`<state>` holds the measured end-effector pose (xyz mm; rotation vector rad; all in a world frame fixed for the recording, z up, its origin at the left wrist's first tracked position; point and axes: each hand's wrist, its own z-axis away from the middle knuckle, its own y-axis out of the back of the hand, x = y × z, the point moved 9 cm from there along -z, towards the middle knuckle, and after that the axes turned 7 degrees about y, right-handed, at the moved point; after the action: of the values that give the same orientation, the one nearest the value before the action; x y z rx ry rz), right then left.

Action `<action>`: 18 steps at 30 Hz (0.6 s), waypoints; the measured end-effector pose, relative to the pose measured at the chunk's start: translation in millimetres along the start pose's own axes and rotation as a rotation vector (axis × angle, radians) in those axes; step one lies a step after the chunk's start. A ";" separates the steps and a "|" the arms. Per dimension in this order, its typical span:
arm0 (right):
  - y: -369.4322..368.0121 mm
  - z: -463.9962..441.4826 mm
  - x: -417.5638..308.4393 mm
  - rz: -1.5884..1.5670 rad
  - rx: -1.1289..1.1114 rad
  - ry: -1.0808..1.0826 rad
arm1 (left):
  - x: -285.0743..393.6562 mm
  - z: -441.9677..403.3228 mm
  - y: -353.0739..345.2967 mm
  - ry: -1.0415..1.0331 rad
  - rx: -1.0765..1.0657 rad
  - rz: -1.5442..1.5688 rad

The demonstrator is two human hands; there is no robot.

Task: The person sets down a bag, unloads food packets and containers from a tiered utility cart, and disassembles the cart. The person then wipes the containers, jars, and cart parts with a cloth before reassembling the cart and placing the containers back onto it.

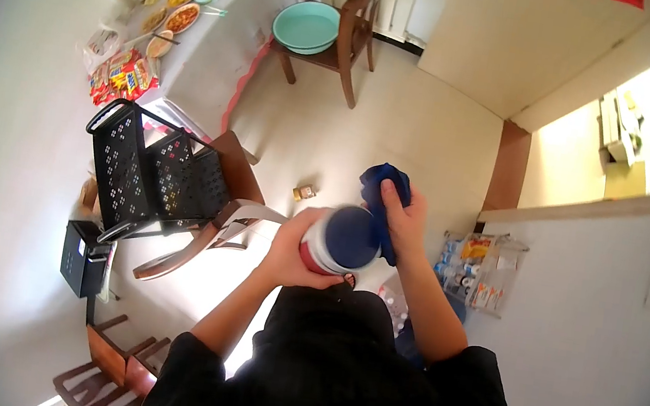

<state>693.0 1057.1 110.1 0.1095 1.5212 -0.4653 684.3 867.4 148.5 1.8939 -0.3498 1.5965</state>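
My left hand (292,255) is wrapped round a white and red container (316,250) with a dark blue round top (351,237), held in front of my body. Beside it, on the right, my right hand (407,218) grips a crumpled dark blue cloth (379,192) between thumb and fingers. The cloth hangs down along the container's right side and appears to touch its top. On the floor beyond my hands lies a small jar (304,193).
A teal basin (306,28) rests on a wooden chair (352,60). Dishes of food stand on a covered table (222,45) at the upper left. A black perforated basket (128,173) occupies the left. A shelf rack (500,271) with bottles is at the right.
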 end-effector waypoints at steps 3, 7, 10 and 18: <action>-18.4 -33.0 13.9 -0.443 -0.019 -0.112 | -42.3 -18.2 8.5 0.084 0.070 0.512; -53.7 -88.4 -4.7 -0.704 -0.188 -0.053 | -44.7 -65.8 36.9 0.074 0.242 0.627; -87.0 -117.8 -32.8 -0.528 -0.467 0.119 | -44.1 -90.6 50.8 0.046 0.311 0.396; -146.1 -142.2 -57.3 0.202 -0.637 0.622 | -52.8 -127.5 109.0 0.006 0.734 0.772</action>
<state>509.0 987.6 188.6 -0.1022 2.1729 0.2598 509.4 851.8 138.6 2.4599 -0.6023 2.4884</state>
